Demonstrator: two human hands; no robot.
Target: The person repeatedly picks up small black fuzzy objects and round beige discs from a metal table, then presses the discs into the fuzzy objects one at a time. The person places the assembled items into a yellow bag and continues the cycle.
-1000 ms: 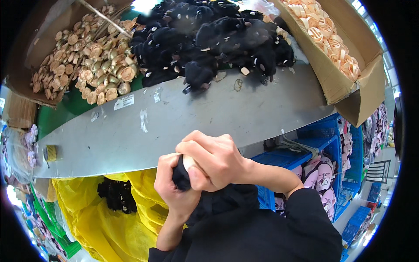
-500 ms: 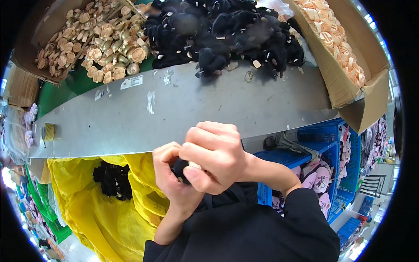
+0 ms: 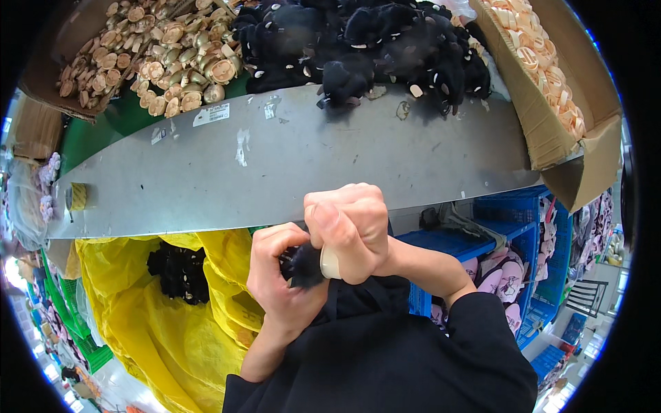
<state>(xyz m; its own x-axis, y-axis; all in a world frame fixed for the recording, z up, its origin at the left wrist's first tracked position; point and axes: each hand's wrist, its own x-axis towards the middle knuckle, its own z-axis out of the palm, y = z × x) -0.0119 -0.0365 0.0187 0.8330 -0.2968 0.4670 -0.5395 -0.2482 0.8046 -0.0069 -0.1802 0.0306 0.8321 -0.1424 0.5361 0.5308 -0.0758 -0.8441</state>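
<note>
Just in front of the table's near edge, my two hands are close together. Fingers curled, my left hand [image 3: 284, 272] grips a small black fluffy piece [image 3: 303, 266], part of which shows between thumb and fingers. My right hand [image 3: 352, 233] is closed in a fist beside it, around a smooth cream plastic piece [image 3: 330, 263] whose lower end sticks out under the thumb. The cream piece is right beside the black fluff; whether they are joined I cannot tell. The fingers hide most of both.
Across the grey metal table [image 3: 296, 162] lies a heap of black fluffy pieces [image 3: 358, 48], with gold-and-tan plastic parts [image 3: 182, 65] to its left. A cardboard box [image 3: 523, 103] of peach parts stands right. Below are a yellow bag [image 3: 138, 310] and blue racks [image 3: 509, 213].
My right hand has turned and drawn a little away from the left, baring more of the black fluff and the cream piece. The table has shifted slightly up in view.
</note>
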